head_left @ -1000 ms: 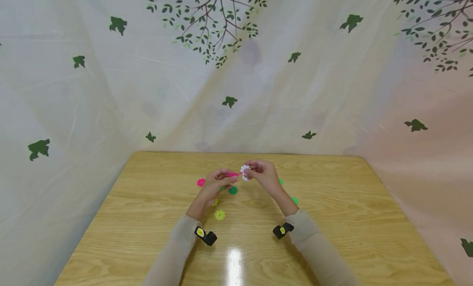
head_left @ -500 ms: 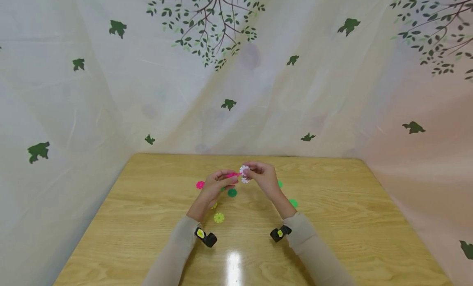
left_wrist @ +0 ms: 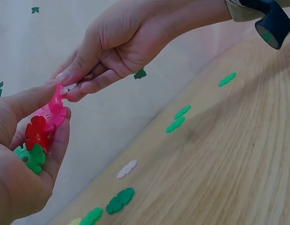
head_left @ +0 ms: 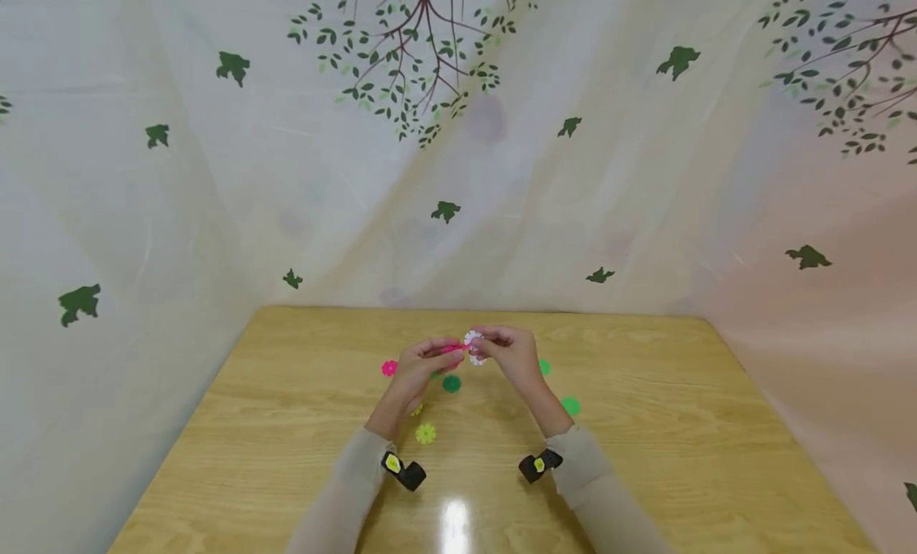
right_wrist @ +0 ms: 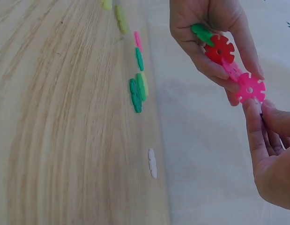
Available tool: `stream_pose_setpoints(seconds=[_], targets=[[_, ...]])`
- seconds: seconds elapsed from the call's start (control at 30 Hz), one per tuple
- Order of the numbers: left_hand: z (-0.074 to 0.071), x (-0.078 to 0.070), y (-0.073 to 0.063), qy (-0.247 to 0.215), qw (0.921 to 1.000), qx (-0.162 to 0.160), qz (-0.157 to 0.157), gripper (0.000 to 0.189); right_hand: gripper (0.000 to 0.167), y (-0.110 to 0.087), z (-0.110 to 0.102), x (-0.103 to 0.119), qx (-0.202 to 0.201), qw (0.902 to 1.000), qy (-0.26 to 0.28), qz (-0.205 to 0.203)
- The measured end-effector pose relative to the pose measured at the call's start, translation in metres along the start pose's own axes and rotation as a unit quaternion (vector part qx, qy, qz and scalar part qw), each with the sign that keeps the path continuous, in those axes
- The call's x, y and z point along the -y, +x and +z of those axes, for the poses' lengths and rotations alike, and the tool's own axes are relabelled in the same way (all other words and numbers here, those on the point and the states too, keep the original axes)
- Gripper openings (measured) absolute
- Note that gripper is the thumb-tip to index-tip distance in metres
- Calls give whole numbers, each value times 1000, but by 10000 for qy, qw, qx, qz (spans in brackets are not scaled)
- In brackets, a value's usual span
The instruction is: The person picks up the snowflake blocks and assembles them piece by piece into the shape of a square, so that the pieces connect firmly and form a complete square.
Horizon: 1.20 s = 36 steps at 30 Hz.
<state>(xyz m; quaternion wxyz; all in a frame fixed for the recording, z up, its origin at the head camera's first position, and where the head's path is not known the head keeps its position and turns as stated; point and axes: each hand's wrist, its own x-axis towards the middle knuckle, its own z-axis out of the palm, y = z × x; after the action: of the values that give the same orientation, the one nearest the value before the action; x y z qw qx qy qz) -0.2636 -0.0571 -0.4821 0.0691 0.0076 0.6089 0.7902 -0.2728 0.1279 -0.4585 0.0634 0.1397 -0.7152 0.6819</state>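
Raised over the far part of the table, my left hand (head_left: 419,367) holds a short chain of notched plastic discs. In the right wrist view the chain runs from a green disc (right_wrist: 201,33) through a red disc (right_wrist: 219,49) to a pink disc (right_wrist: 233,71) and another pink disc (right_wrist: 250,88) at its end. My right hand (head_left: 512,351) pinches a white notched disc (left_wrist: 68,88) edge-on against that end pink disc. Fingers cover much of the white disc, so I cannot tell how deep its slot sits.
On the wooden table (head_left: 645,458) lie loose discs: a white disc (left_wrist: 127,169), a dark green disc (head_left: 451,384), a pink disc (head_left: 389,368), a yellow disc (head_left: 426,434), and light green discs (head_left: 570,406) at the right. A patterned cloth (head_left: 358,220) hangs behind the table.
My two hands have come slightly closer together, the white disc still meeting the end pink disc. The head view has tilted up a little. Loose discs on the table stay put.
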Motion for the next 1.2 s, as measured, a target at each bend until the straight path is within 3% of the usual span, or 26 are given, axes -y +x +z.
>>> stream_pose_setpoints(seconds=[0.2,0.37,0.63,0.87,1.2], targets=[[7,-4,2,-137,9997,-198,88,32,21,5,3,4,-314,9993,-142,158],[10,-7,3,-147,9998,-108,121,33,21,7,2,8,-325,9992,-104,230],[8,-6,2,397,9987,296,70,39,26,12,-2,11,137,9997,-33,201],[2,-10,2,572,9960,685,-83,43,22,16,-2,15,415,9990,35,184],[-1,-18,0,636,9956,674,-98,40,24,23,1,15,886,9943,-570,182]])
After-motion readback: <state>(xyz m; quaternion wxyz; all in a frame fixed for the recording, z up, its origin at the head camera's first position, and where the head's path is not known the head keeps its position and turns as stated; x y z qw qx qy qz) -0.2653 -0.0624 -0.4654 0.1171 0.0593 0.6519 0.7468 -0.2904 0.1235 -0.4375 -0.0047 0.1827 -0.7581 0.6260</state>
